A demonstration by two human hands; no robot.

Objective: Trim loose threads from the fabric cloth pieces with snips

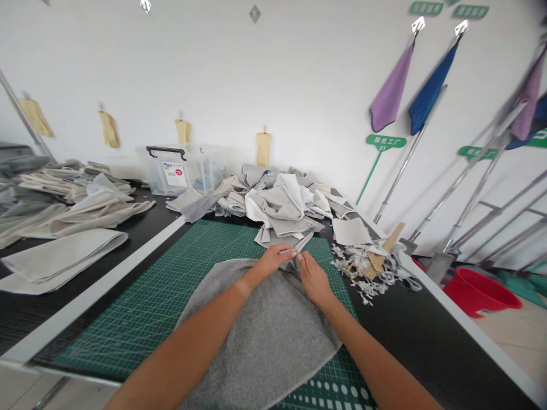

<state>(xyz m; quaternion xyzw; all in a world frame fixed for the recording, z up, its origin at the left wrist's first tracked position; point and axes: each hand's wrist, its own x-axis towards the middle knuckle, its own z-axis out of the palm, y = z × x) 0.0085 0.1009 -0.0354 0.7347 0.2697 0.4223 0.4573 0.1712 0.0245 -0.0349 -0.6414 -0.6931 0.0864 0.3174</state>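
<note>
A large piece of grey fabric (265,324) lies over the green cutting mat (145,302), its near part hanging toward me. At its far edge my left hand (276,259) pinches the gathered cloth between thumb and fingers. Close beside it, my right hand (314,279) grips the same edge with the thumb on top. Both hands nearly meet there, and the cloth bunches between them. Just beyond the fingers rises a heap of grey and white fabric pieces (280,202).
Stacks of folded fabric (64,199) lie at left by a clear plastic box (171,171). White scraps (367,273) with tan strips sit right of the mat. A red bucket (481,293) and long-handled tools (461,210) stand beyond the table's right edge.
</note>
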